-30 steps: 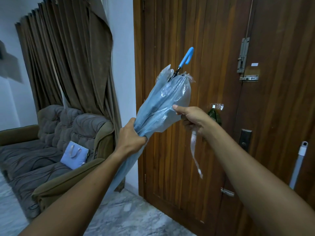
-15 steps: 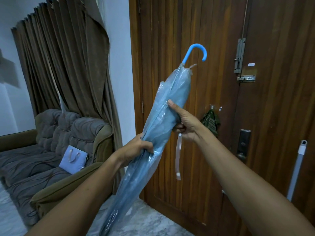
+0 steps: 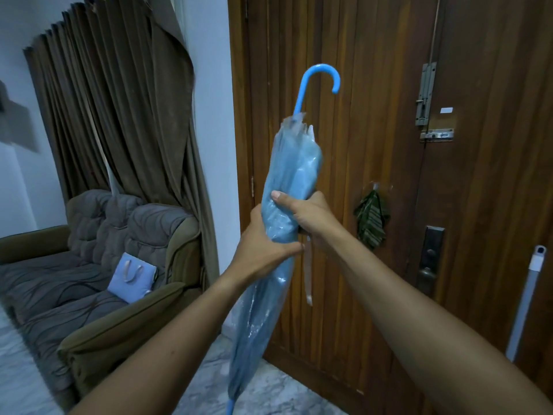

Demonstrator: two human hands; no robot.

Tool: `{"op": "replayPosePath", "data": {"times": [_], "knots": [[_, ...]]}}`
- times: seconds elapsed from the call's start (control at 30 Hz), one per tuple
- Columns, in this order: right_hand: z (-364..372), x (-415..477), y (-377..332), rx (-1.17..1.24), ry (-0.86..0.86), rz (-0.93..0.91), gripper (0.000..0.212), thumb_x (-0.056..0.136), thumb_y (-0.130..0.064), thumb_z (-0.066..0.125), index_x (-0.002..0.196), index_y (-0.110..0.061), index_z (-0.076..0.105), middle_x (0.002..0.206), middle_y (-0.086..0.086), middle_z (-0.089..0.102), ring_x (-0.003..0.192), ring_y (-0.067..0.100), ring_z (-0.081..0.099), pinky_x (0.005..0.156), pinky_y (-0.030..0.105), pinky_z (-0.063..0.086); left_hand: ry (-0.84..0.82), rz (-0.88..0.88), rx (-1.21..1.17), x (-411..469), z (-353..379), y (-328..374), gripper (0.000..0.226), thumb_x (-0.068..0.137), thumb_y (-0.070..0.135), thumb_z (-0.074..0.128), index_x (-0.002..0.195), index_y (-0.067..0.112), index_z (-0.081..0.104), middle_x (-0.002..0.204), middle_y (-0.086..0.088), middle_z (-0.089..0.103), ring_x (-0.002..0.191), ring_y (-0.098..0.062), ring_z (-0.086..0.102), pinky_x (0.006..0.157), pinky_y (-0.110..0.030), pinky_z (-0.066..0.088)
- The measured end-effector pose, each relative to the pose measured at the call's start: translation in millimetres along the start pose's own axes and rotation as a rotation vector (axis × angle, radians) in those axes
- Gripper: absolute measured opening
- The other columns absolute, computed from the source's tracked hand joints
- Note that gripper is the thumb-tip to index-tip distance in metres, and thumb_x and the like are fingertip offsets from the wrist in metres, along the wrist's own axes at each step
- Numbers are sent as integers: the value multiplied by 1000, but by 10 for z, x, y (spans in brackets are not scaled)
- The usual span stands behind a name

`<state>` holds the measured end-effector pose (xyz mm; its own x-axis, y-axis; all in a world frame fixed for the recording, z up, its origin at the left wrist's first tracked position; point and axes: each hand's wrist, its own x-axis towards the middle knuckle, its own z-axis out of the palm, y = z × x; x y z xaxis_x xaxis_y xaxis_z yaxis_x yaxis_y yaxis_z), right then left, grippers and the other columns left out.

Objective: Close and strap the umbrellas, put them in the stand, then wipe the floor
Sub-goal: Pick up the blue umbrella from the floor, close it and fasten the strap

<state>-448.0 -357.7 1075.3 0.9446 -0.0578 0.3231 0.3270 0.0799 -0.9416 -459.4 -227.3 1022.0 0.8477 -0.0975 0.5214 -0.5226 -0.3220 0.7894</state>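
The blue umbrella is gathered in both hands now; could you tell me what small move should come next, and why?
Probably wrap the loose strap round the umbrella: the left hand and right hand squeeze the canopy shut, yet the strap hangs free.

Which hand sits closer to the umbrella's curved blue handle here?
Right. The right hand grips the folded umbrella higher up the canopy, nearer the blue handle. The left hand grips just below it, farther from the hook.
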Motion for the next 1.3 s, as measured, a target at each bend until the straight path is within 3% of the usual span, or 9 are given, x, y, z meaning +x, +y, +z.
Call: {"op": "replayPosePath", "data": {"times": [0.13, 0.23, 0.3, 0.47, 0.73, 0.83, 0.97, 1.1, 1.3], "knots": [[74, -86, -86, -108, -228, 3, 32, 87, -19, 78, 114, -3, 70, 95, 6, 79, 83, 17, 77, 66, 24, 62, 203, -71, 176, 108, 34, -65, 71, 51, 36, 82, 115, 29, 51, 95, 10, 68, 84, -12, 68, 68, -33, 59], [-14, -144, -267, -358, -402, 24, 19, 92, -34, 71, 101, -17, 68, 57, -16, 66, 48, -2, 57, 41, 12, 39, 305, -57, 230, 137, 6, -135, 30, 62, 27, 73, 90, 26, 64, 75, 8, 68, 73, -16, 68, 58, -29, 53], [-98, -103, -327, -490, -411, 86, 23, 94, -46, 65, 93, -23, 67, 53, -14, 58, 41, 0, 47, 41, 16, 34, 347, -90, 234, 171, -28, -155, 16, 65, 24, 71, 80, 21, 67, 68, 5, 69, 70, -20, 68, 58, -33, 54], [-296, -61, -324, -579, -402, 228, 33, 101, -37, 56, 114, -10, 69, 83, 6, 73, 53, 5, 41, 50, 23, 30, 388, -125, 210, 294, -127, -231, 25, 63, 29, 71, 87, 22, 69, 77, 4, 72, 74, -20, 70, 55, -24, 47], [-427, -131, -306, -378, -222, -6, 20, 86, -23, 78, 92, -5, 80, 69, 1, 68, 51, 5, 48, 45, 18, 36, 429, -125, 268, 333, -151, -242, 45, 61, 32, 74, 102, 21, 60, 91, 3, 68, 80, -17, 65, 58, -28, 53], [-416, -212, -365, -276, -255, -177, 21, 89, -13, 75, 99, 6, 76, 70, 1, 67, 42, -2, 54, 41, 7, 37, 379, -139, 276, 324, -169, -286, 47, 58, 39, 71, 102, 24, 61, 89, 4, 69, 79, -18, 68, 58, -32, 59], [-392, -203, -289, -315, -280, -247, 14, 83, -12, 81, 88, 1, 78, 64, -3, 70, 59, -1, 63, 59, 10, 47, 278, -150, 207, 291, -202, -211, 28, 64, 27, 70, 91, 26, 64, 83, 4, 70, 76, -18, 69, 63, -35, 62], [-416, -134, -69, -298, -154, -192, 19, 75, -21, 88, 77, -4, 79, 64, 0, 71, 64, 4, 64, 66, 19, 50, 26, -251, -213, 165, -273, -2, 35, 69, 0, 67, 102, 12, 67, 80, -6, 70, 67, -22, 67, 60, -35, 57], [-389, -112, -1, -242, -160, -82, 27, 81, -30, 82, 83, -7, 70, 57, -12, 63, 44, -4, 50, 49, 11, 38, -400, -268, -574, -7, -338, 160, 37, 65, 0, 54, 101, 5, 53, 68, -5, 56, 59, -16, 56, 56, -28, 50]]}}
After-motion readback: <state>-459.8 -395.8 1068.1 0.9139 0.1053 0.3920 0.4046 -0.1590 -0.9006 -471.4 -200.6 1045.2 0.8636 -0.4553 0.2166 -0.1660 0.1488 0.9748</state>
